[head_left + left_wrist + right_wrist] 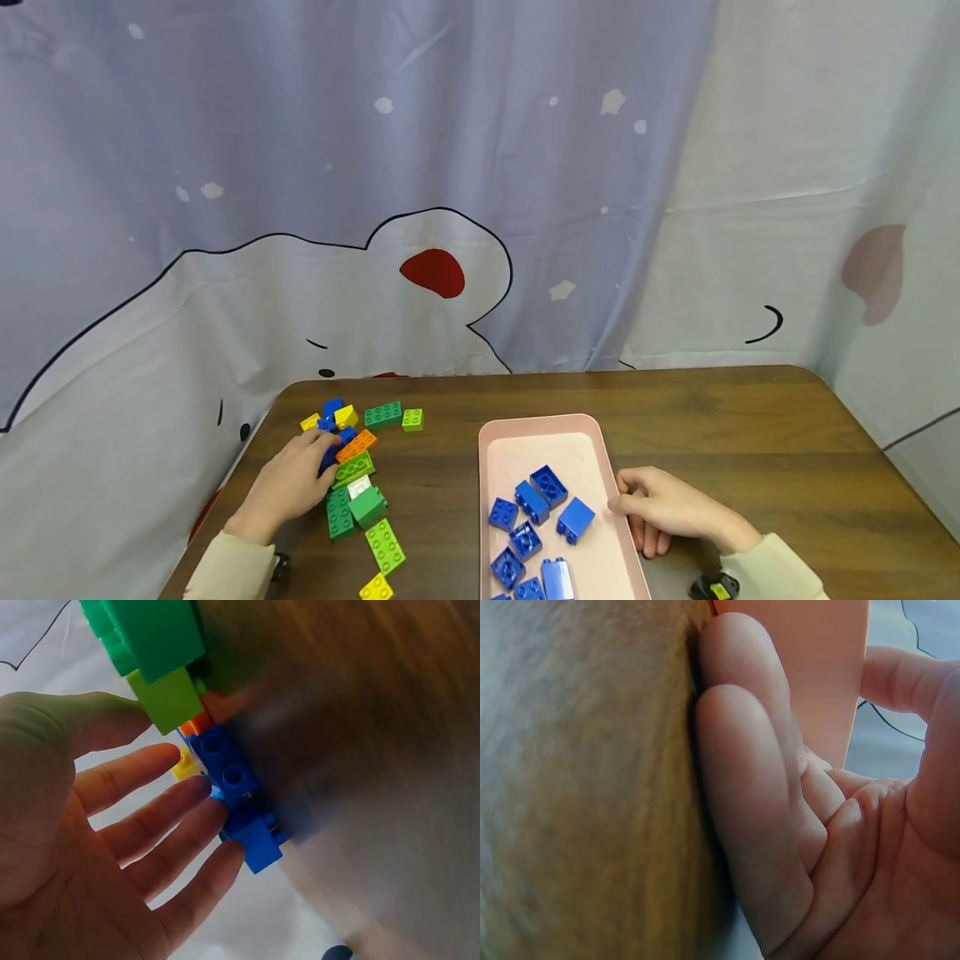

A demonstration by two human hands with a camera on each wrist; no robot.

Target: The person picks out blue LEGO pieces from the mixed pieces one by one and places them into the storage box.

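Observation:
My left hand (288,479) reaches over the building bricks at the table's left, thumb apart from its extended fingers. In the left wrist view the fingertips are at or near a blue brick (226,766) and the blue bricks beyond; contact is unclear. Light green (169,701) and green (154,634) bricks are by the thumb. At the right, my right hand (667,504) holds the side of a pink tray (517,454), thumb over its rim and other fingers low against the outside. Several blue bricks (525,540) lie in the tray, some on their sides or upside down.
Around the left hand lie an orange brick (356,447), a white brick (359,487), a green brick (383,414) and yellow bricks (376,587). The brown wooden table (712,425) backs onto a printed curtain (562,167).

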